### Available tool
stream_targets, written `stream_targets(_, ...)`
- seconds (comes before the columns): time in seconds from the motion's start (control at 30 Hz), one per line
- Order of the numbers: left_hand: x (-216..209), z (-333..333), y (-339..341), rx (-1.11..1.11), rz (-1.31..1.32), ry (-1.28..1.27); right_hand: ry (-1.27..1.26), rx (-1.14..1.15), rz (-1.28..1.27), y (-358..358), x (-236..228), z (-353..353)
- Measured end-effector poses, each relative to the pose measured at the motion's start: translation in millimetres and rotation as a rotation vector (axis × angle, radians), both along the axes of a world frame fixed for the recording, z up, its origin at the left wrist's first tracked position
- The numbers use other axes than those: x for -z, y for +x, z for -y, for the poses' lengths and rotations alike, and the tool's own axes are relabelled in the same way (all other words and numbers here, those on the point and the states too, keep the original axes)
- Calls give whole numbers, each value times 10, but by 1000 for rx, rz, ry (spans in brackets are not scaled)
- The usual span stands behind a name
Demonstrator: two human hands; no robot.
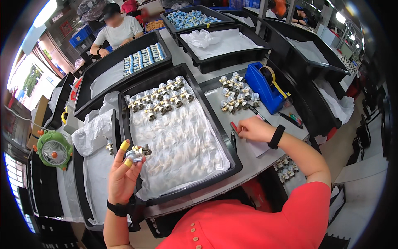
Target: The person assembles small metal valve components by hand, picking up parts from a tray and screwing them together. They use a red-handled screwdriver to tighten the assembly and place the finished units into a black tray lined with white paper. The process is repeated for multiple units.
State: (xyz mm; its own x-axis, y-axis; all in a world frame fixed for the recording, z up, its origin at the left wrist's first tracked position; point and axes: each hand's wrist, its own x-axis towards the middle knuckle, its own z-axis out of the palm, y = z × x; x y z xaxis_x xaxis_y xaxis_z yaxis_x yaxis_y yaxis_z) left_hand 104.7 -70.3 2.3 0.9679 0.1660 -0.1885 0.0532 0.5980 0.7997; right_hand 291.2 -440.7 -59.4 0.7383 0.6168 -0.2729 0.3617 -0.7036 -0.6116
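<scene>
My left hand (124, 174), with yellow tape or covers on two fingertips, pinches a small painted figurine (136, 154) in white, grey-blue, dark and gold over the left edge of a large black tray (238, 164). Rows of similar figurines (161, 99) stand at the far end of that tray on crinkled white lining. On the grey table to the right, my right hand (256, 129) is closed, its fingertips at a slim red pen-like tool (234, 127). A dark pen-like tool (233, 140) lies just beside it. A cluster of figurines (237, 94) sits beyond that hand.
A blue tape dispenser (265, 87) stands right of the cluster. Black trays hold blue-and-white pieces (145, 58) and blue pieces (191, 20). A green fan (54, 149) is at the left. Across the table sits a person in a white shirt (118, 33).
</scene>
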Motion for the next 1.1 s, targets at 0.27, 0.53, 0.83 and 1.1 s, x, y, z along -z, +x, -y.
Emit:
stream_targets(0.27,116,33,4,79,-23,38,-86,-76,142,-377,184,-240)
stream_targets(0.53,148,-51,-2,89,34,-117,363,307,-320,-187,-317,-138)
stream_targets(0.83,145,-133,-39,19,88,-202,844,-11,-604,-406,-778,-1407)
stream_targets(1.1,152,-231,-90,-94,154,-233,721,-257,-287,-754,-667,-2163)
